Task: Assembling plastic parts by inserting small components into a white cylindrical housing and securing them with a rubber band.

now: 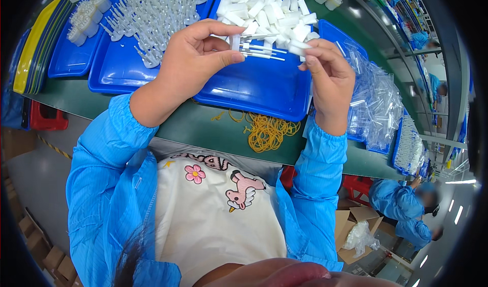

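Above a blue tray (254,96), my left hand (195,55) pinches the pale base of a white pronged part (254,47) between thumb and fingers. Its several thin rods point right, toward my other hand. My right hand (330,73) is closed on a small white block (299,47), just off the tips of the rods. A heap of similar white blocks (264,10) fills the far part of that tray. To the left, another blue tray (114,81) carries a dense crowd of pronged parts (152,17) like the one I hold.
Yellow rubber bands (267,134) lie on the green tabletop (178,116) near me. At right are trays of clear plastic tubes (373,94) and more white parts (409,144). Stacked trays (38,43) stand far left. Co-workers in blue (396,200) sit at right, by an open carton (356,231).
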A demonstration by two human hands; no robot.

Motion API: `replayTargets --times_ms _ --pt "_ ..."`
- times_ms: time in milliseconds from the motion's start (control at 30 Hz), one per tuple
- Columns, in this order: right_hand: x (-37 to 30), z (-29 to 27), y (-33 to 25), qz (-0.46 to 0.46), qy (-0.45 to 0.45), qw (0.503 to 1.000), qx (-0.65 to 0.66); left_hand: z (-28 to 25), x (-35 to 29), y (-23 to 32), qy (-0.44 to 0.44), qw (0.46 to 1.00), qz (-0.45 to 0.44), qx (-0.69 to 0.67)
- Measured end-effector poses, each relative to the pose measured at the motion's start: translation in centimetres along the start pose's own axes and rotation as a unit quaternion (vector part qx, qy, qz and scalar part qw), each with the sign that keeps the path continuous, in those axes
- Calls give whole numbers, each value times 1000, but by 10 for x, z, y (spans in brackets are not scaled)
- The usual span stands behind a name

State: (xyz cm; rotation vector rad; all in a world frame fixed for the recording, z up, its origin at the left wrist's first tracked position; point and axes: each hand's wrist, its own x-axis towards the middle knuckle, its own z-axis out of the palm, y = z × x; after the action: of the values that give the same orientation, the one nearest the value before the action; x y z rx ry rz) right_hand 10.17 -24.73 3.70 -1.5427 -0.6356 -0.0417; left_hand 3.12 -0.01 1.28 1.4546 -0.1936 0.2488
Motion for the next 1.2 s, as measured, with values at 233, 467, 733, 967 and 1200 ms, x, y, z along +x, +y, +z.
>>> replayTargets --times_ms 233,467,733,967,1200 --pt "-3 7 -12 60 -32 998 -3 1 0 1 -6 1000 -31 0" --pt "-7 19 -14 43 -63 997 -9 3 -3 2 -47 997 -49 31" --pt "-6 31 -12 -73 -123 982 -122 9 -5 -7 -62 998 -18 11" --pt "0 -40 -8 10 60 911 -408 7 0 -3 -19 995 -78 -62" --pt "-8 -32 16 -5 -48 847 -529 6 -2 -2 -20 993 -107 -40"
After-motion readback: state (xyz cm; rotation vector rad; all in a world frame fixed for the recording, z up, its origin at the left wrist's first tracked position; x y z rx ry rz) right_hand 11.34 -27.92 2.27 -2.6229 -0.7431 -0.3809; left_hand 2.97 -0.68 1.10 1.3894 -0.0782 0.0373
